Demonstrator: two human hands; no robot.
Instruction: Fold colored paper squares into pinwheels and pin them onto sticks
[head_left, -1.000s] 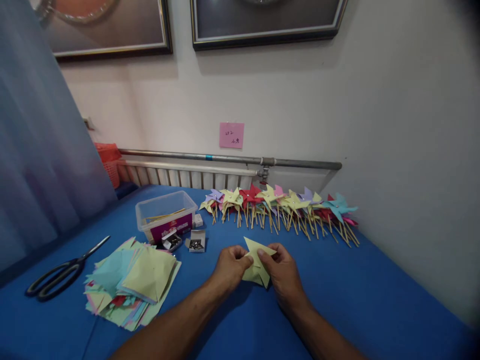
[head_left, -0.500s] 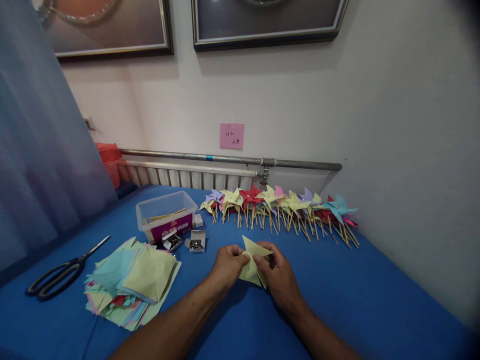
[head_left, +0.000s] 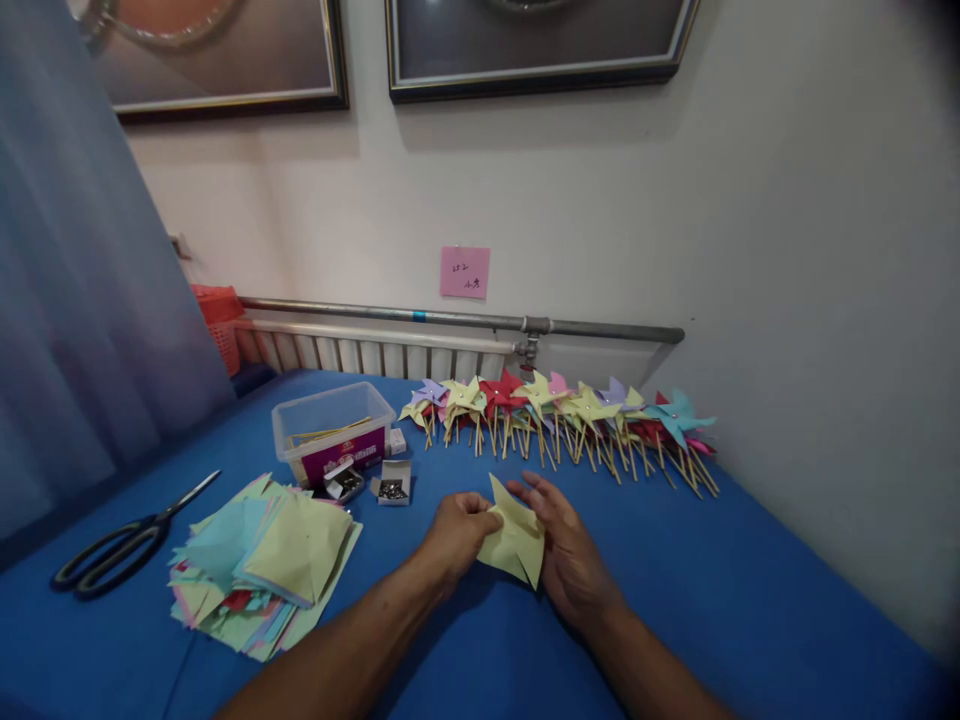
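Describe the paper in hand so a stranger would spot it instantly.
Across the blue surface, find the person's left hand. It pinches a pale yellow slit paper. Unlike the stacked sheets or stick-mounted pinwheels, this one is being held.

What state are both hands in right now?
Left hand: closed, pinching the yellow paper.
Right hand: open, at the paper's right edge; whether it touches can't be told.
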